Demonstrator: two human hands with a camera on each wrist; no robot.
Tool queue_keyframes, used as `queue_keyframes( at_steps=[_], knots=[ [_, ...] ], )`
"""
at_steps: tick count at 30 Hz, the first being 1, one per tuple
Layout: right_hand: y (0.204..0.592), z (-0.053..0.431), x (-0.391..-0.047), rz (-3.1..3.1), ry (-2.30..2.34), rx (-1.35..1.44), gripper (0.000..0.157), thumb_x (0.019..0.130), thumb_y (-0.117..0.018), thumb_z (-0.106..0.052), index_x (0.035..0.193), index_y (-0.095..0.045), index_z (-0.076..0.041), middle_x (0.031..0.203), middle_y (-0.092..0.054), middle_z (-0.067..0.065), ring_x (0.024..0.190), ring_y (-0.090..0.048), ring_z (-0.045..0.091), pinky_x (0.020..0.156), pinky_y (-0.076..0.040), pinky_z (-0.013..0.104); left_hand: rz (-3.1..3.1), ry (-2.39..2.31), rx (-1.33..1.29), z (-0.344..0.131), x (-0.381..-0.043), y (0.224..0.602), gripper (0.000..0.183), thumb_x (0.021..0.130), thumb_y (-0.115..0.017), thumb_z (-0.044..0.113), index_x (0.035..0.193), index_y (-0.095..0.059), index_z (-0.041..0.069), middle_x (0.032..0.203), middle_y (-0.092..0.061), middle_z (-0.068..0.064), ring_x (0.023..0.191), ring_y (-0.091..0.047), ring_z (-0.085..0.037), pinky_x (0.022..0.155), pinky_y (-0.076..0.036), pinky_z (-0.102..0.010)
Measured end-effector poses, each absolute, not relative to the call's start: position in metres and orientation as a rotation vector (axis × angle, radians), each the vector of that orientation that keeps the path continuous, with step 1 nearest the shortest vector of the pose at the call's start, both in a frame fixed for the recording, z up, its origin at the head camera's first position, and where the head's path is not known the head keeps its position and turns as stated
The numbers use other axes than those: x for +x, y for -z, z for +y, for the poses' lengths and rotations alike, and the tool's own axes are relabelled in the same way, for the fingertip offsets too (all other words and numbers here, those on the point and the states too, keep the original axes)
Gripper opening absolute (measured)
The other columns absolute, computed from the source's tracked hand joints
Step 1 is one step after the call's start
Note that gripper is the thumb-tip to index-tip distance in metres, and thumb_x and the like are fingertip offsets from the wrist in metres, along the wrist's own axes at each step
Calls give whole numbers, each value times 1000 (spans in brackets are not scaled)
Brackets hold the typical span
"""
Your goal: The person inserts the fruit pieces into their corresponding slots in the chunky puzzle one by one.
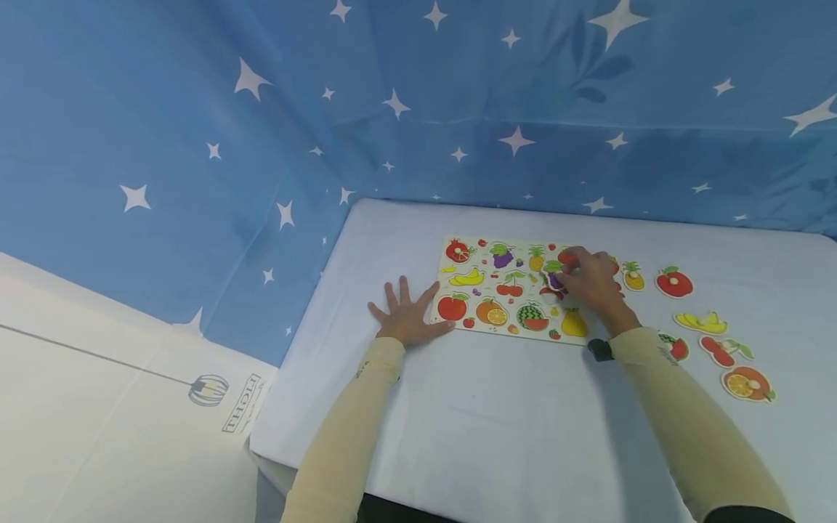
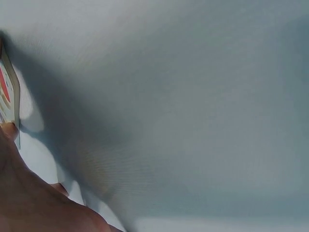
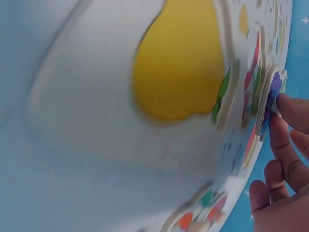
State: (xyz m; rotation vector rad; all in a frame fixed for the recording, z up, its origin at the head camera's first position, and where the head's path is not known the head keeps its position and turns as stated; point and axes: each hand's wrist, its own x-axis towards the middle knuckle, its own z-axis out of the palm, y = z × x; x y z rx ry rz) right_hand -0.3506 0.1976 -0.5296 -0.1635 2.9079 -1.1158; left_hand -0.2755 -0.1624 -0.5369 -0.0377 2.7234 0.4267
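A fruit puzzle board (image 1: 503,274) lies flat on the white table, printed with fruit pictures such as bananas, a pear and a watermelon. My left hand (image 1: 407,319) is spread out at the board's left edge, thumb and forefinger touching the border. In the left wrist view only part of that hand (image 2: 43,198) and the board's edge show. My right hand (image 1: 591,285) pinches a purple grape puzzle piece (image 3: 273,99) between thumb and forefinger, over the right half of the board. Its other fingers are loosely bent. The pear (image 3: 181,67) is near the camera in the right wrist view.
Loose fruit pieces lie right of the board: a pineapple (image 1: 633,279), an apple (image 1: 673,282), bananas (image 1: 701,322), cherries (image 1: 719,352), an orange (image 1: 747,384) and a watermelon (image 1: 676,347) partly behind my right sleeve. A blue starred curtain (image 1: 458,94) hangs along the table's far edge.
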Motion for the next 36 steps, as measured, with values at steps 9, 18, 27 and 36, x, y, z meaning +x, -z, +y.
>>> queue_keyframes(
  at_steps=[9, 18, 27, 36],
  knots=[
    [527, 171, -359, 2897, 1158, -210, 48, 102, -70, -9, 145, -54, 8, 111, -69, 28, 134, -35, 56, 112, -21, 73, 2723, -440, -47, -164, -278, 544, 98, 90, -66, 75, 171, -19, 47, 178, 12, -17, 160, 14, -49, 114, 1, -85],
    [527, 141, -370, 2950, 1106, -240, 45, 102, -69, -8, 141, -55, 9, 109, -70, 28, 131, -38, 56, 112, -21, 73, 2715, -426, -60, -164, -278, 540, 97, 90, -66, 76, 170, -19, 48, 178, 12, -17, 160, 15, -49, 115, 1, -85],
    [522, 117, -384, 2964, 1056, -168, 43, 101, -70, -8, 140, -57, 6, 114, -70, 28, 129, -39, 51, 108, -30, 66, 2717, -420, -59, -165, -280, 541, 97, 90, -65, 77, 170, -18, 49, 178, 13, -16, 160, 15, -48, 115, 0, -85],
    [519, 104, -393, 2946, 1038, -166, 44, 101, -69, -7, 141, -57, 7, 113, -70, 29, 132, -39, 53, 110, -29, 67, 2766, -433, -53, -169, -284, 560, 99, 87, -66, 78, 170, -20, 50, 179, 10, -16, 160, 13, -49, 113, 0, -86]
  ],
)
